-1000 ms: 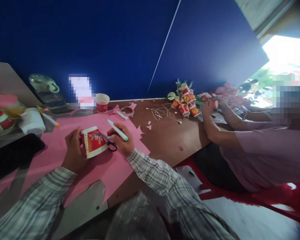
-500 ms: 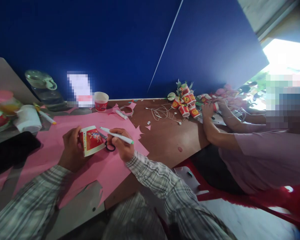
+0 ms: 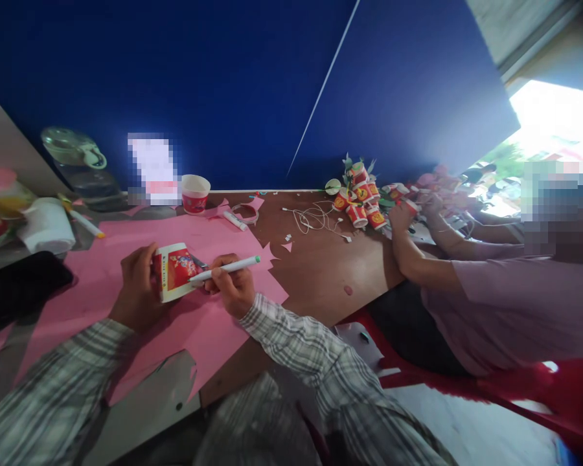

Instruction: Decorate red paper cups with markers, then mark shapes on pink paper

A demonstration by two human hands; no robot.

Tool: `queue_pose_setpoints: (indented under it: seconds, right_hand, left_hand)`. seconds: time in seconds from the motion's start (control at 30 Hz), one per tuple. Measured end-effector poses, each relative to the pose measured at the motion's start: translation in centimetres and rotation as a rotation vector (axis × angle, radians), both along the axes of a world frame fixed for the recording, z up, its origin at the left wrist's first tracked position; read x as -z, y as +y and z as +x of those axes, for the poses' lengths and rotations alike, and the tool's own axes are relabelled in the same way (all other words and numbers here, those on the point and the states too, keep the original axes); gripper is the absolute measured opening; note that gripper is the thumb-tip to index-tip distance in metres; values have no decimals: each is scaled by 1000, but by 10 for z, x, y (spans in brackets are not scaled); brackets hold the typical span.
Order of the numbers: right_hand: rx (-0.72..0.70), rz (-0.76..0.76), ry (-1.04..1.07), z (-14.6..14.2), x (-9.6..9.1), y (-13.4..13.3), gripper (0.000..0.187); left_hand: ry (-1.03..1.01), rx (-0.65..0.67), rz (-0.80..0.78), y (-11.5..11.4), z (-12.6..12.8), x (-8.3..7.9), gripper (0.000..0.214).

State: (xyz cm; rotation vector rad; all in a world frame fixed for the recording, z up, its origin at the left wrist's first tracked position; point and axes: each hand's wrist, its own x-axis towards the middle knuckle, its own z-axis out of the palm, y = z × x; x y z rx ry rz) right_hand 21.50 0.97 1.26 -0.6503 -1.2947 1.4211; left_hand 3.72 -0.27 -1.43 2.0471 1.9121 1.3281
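Note:
My left hand (image 3: pixel 138 285) is wrapped round the left side of a red and white paper cup (image 3: pixel 177 272), tilted over the pink paper (image 3: pixel 223 349). My right hand (image 3: pixel 233 285) holds a white marker with a green end (image 3: pixel 233 266). Its tip meets the lower right part of the cup's printed side, though I cannot tell whether it touches. Behind the cup and my right fingers lie scissors (image 3: pixel 200 263), mostly hidden. A second paper cup (image 3: pixel 195 194) stands upright at the back of the pink paper.
White earphones (image 3: pixel 313 219) lie tangled mid-table. Stacked red cups with leaves (image 3: pixel 362 197) stand to the right, near a co-worker's hands (image 3: pixel 403 217). At left are a black phone (image 3: pixel 24 288), a white roll (image 3: pixel 48 226) and a water bottle (image 3: pixel 85 168). A capped marker (image 3: pixel 236 221) lies behind.
The marker has swung in my right hand: its tip has come down to the cup's side and its green end has risen. My left hand keeps the cup in nearly the same place.

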Motion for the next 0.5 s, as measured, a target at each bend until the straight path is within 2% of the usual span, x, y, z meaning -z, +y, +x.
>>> queue_pose_setpoints:
  seconds: [0.17, 0.37, 0.5]
  right_hand:
    - [17, 26, -80, -1, 3, 0, 23]
    - [66, 217, -300, 3, 0, -2, 17]
    - [91, 274, -343, 5, -2, -3, 17]
  left_hand:
    - [51, -4, -1, -1, 2, 0, 101]
    - [14, -1, 17, -4, 5, -2, 104]
    - [-1, -8, -28, -5, 6, -5, 106]
